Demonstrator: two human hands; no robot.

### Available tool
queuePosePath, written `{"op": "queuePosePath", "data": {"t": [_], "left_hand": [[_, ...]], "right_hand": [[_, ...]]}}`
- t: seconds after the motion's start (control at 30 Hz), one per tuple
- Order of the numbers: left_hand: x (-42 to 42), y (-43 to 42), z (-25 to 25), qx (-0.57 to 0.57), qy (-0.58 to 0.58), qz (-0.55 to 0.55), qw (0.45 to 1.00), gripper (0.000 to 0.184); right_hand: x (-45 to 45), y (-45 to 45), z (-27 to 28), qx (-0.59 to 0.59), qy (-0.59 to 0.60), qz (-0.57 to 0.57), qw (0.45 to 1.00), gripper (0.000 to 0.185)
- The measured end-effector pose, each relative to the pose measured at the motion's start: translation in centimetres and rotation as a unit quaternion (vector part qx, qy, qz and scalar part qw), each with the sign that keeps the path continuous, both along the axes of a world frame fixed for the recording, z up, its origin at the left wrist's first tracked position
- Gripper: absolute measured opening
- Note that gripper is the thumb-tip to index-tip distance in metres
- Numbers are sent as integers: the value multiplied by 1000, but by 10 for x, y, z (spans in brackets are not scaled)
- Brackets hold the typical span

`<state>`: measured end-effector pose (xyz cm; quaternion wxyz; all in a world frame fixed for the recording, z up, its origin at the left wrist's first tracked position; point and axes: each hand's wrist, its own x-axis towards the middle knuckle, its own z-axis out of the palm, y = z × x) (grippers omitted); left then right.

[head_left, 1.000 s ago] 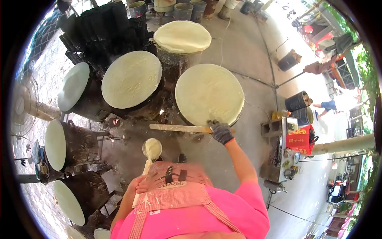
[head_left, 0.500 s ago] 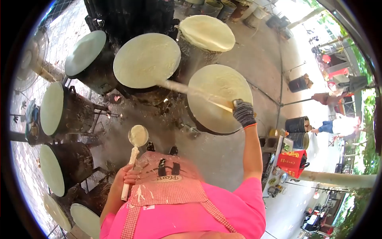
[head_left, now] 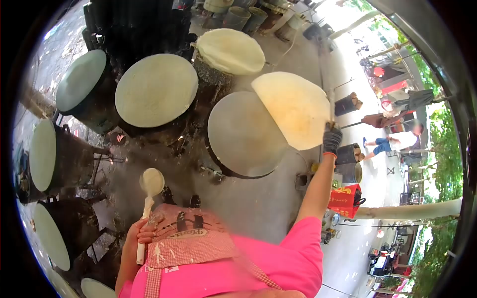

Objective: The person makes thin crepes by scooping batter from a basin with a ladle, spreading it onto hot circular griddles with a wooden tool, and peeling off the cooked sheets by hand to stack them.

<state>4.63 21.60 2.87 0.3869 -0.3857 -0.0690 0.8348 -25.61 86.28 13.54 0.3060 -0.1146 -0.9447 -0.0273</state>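
My left hand [head_left: 142, 232] is wrapped round the pale handle of a ladle [head_left: 152, 182], whose round bowl is coated with creamy batter. In a dark knit glove, my right hand [head_left: 332, 139] is closed round a long, thin wooden stick [head_left: 331, 102] that points away from me, blurred. Beside that hand and along the stick, a large thin round flatbread [head_left: 298, 111] stretches off to the right. Its left edge still overlaps the round griddle [head_left: 243, 134], whose grey surface shows bare. Whether my fingers also pinch the flatbread is hidden.
Several more drum stoves curve round to the left, among them one with a pale batter-covered top [head_left: 156, 90]. A domed pale sheet [head_left: 231, 51] lies on a stand behind. At right are a red bag [head_left: 344, 200], metal buckets [head_left: 349, 173] and a person [head_left: 397, 141] walking.
My right hand has moved to the right with the stick. The flatbread has come off most of the griddle and now extends past its right side. The ladle stays in my left hand.
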Motion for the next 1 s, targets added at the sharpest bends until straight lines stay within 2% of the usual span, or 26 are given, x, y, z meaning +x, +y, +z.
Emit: {"op": "queuePosePath", "data": {"t": [0.1,0.13,0.17,0.27,0.3,0.37,0.4,0.47,0.53,0.57,0.6,0.63,0.7,0.73,0.77,0.83,0.87,0.9,0.97,1.0], "left_hand": [[-19,-22,-10,2,15,-24,1000,12],[-14,-39,-39,104,58,10,993,31],[-20,-48,-40,97,55,0,994,31],[-39,-69,-30,46,36,-19,998,28],[-46,-72,-23,36,24,-12,999,28],[-57,-75,-5,10,-8,4,1000,28],[-63,-75,2,-35,-48,1,998,17],[-68,-77,4,-34,-33,9,999,21],[-69,-73,3,-50,-15,22,998,23],[-64,-74,-11,37,6,61,997,27],[-64,-69,-12,24,15,75,997,27],[-63,-61,-13,11,24,90,996,28],[-56,-48,-24,56,24,116,991,24],[-56,-44,-29,74,30,125,989,26],[-57,-38,-30,48,18,129,990,37],[-68,-22,-1,60,2,165,985,37],[-64,-23,-7,61,14,168,984,19],[-60,-24,-13,62,26,171,983,24],[-71,-19,12,42,21,187,981,24],[-70,-22,11,41,18,189,981,25]], "right_hand": [[14,19,29,8,36,-100,994,34],[17,24,38,13,31,-121,992,33],[17,28,49,19,27,-141,990,32],[5,32,84,63,14,-110,992,28],[-8,33,92,150,26,-79,985,27],[-30,10,121,96,-113,-166,975,26],[-45,13,123,116,-145,-175,967,26],[-75,-10,137,110,-215,-202,949,25],[-110,-31,137,166,-292,-169,927,29],[-123,-56,142,184,-325,-164,913,31],[-148,-61,133,125,-348,-161,915,32],[-170,-66,125,126,-356,-152,914,30],[-214,-85,112,118,-364,-74,921,26],[-235,-101,112,111,-405,-68,905,24],[-250,-130,120,102,-444,-61,888,22],[-281,-165,126,58,-429,7,901,17],[-323,-148,114,145,-367,118,911,14],[-364,-132,99,228,-296,224,900,11],[-374,-170,141,442,-232,245,831,11],[-365,-189,158,170,-238,200,935,12]]}}
